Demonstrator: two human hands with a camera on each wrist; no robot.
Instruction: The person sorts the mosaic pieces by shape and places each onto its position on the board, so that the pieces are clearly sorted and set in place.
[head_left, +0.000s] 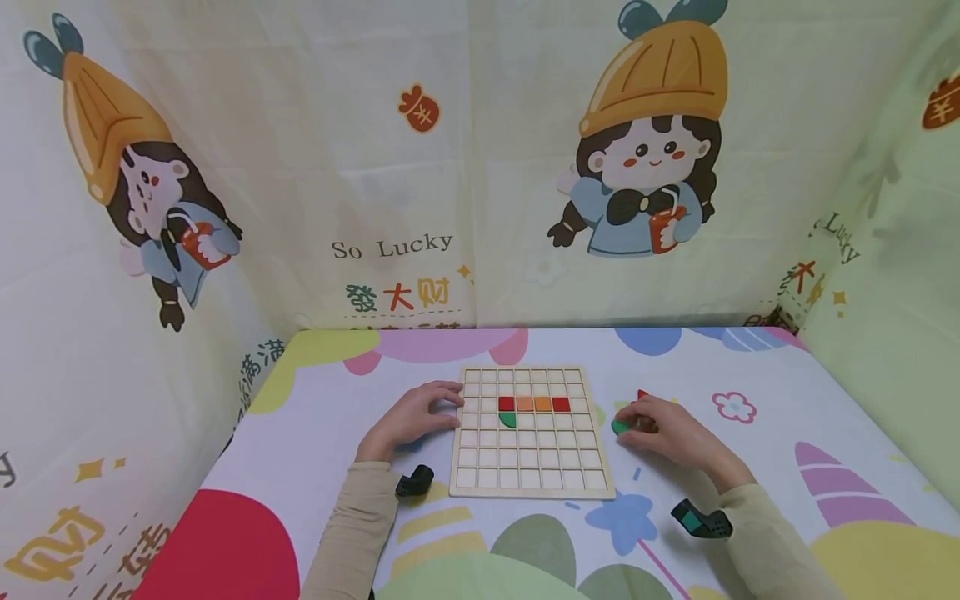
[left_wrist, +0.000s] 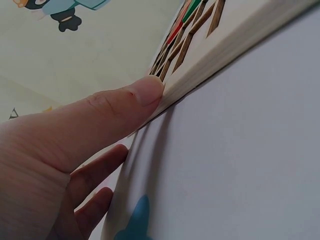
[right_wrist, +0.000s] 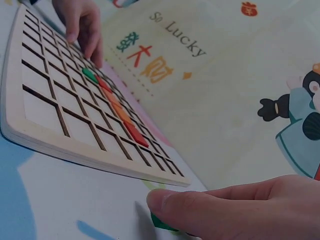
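Note:
A wooden grid board (head_left: pixel 531 488) lies flat on the table. In one row sit a red square (head_left: pixel 507 403), two orange pieces and another red square (head_left: pixel 561 404). A green quarter-round piece (head_left: pixel 507 419) lies in the cell below the left red square. My left hand (head_left: pixel 411 417) rests at the board's left edge, the thumb (left_wrist: pixel 147 90) touching its side and the fingers loosely bent. Right of the board, my right hand (head_left: pixel 670 429) pinches a green piece (head_left: pixel 619 427) between thumb and fingers; its full shape is hidden. In the right wrist view that green piece (right_wrist: pixel 162 223) shows under the thumb.
Just behind my right hand a red piece (head_left: pixel 642 394) peeks out, mostly covered. The tablecloth (head_left: pixel 720 367) is white with printed coloured shapes. Printed cloth walls (head_left: pixel 510 292) stand behind and on both sides. A dark band device (head_left: pixel 701 520) is on each wrist.

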